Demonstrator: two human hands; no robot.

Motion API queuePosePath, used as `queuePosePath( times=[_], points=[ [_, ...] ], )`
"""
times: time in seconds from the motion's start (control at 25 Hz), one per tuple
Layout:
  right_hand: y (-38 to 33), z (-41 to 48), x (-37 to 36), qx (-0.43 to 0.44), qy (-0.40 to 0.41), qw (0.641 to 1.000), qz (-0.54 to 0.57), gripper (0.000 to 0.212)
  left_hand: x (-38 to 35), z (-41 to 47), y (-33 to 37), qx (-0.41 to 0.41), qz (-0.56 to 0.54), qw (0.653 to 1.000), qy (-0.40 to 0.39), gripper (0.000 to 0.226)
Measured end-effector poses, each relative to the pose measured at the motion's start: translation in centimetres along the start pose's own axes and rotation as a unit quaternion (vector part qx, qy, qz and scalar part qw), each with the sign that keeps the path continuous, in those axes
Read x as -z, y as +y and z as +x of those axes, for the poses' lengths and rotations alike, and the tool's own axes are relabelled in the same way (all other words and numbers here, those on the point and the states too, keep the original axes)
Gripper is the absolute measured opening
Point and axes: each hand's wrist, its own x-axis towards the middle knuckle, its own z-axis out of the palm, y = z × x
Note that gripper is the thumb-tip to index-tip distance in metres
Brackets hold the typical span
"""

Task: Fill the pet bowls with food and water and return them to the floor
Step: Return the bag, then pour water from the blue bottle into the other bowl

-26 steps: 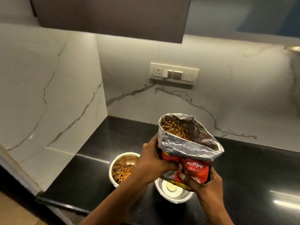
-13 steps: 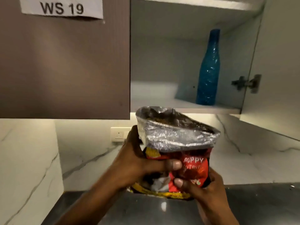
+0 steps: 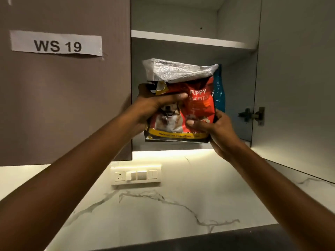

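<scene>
Lifting food bag [image 3: 183, 104] from counter height up to open cabinet [image 3: 235, 87]; your left hand [image 3: 154, 104], right hand [image 3: 215, 127] both grasp it. Kibble step likely finished; water remains.

Home kitchen: wall cupboard [image 3: 65, 105], marble backsplash [image 3: 163, 205], switch panel [image 3: 136, 175].

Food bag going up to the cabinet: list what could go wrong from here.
1. The bag has its foil top only folded over, not sealed; tipping it could spill kibble.
2. The blue bottle stands right behind the bag; pushing the bag in could knock it over.
3. The left hand and right hand grip mostly by the fingertips, so it might slip.
</scene>
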Motion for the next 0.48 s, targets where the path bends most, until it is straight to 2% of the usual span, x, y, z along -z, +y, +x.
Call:
queuePosePath(
  times=[0.24,0.36,0.48],
  points=[
    [3.7,5.8,2.3,-0.060,-0.034,0.996,-0.049,0.061,-0.2,5.2,-4.9,0.068,-0.070,0.994,0.055,0.061],
    [6.2,7.1,3.2,-0.105,-0.063,0.990,-0.067,0.044,-0.4,6.2,-8.2,0.069,-0.086,0.989,0.098,0.054],
    [7.0,8.2,2.9,-0.131,-0.058,0.988,-0.050,0.041,-0.1,7.4,-9.7,0.082,-0.101,0.985,0.109,0.050]
  ],
)
